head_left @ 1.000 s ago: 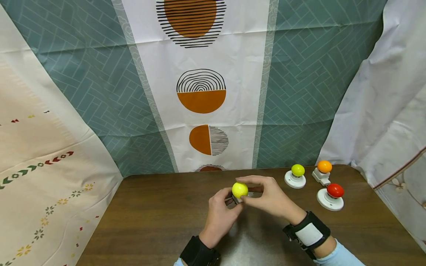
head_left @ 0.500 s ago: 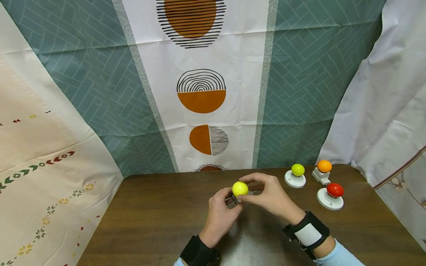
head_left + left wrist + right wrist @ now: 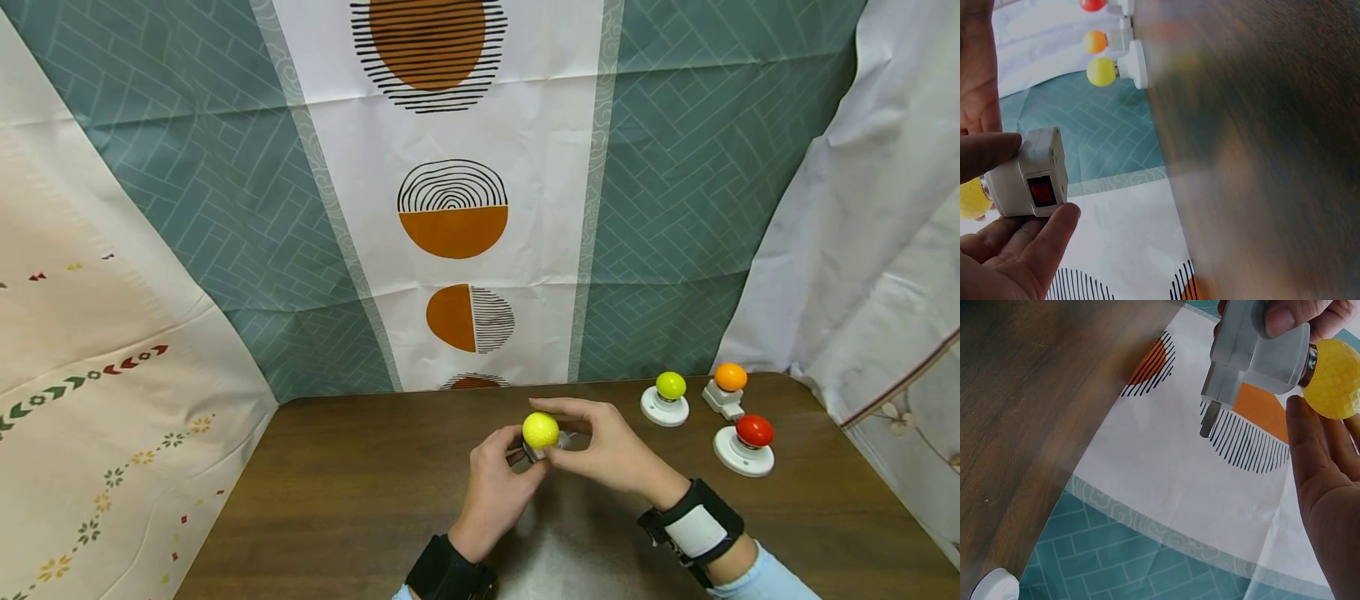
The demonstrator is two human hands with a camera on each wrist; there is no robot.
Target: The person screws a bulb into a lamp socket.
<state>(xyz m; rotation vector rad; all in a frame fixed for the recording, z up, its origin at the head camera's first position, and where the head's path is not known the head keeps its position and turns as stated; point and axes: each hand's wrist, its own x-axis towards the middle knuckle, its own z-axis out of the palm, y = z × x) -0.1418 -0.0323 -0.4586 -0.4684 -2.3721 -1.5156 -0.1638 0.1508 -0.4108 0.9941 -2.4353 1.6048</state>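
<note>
My left hand (image 3: 497, 492) grips a white plug-in bulb holder (image 3: 1016, 181) above the table. A red rocker switch (image 3: 1042, 190) shows on the holder's side, and a flat metal prong (image 3: 1210, 420) sticks out of its plug end. Seated at the holder's other end is a round yellow light bulb (image 3: 540, 430), its metal collar (image 3: 1309, 365) partly visible. The thumb and fingers of my right hand (image 3: 611, 446) span the bulb from the right. In the right wrist view its fingertips (image 3: 1295, 406) lie against or very near the bulb; exact contact is hard to tell.
At the table's back right stand a green bulb (image 3: 671, 385) and a red bulb (image 3: 753, 431) on round white bases. An orange bulb (image 3: 731, 377) sits in a white plug-in holder between them. Patterned cloths (image 3: 675, 208) hang behind the wooden table (image 3: 360, 492).
My right fingers rose slightly half a second ago and are now lower round the yellow bulb again. The left hand and the bulb holder have hardly moved.
</note>
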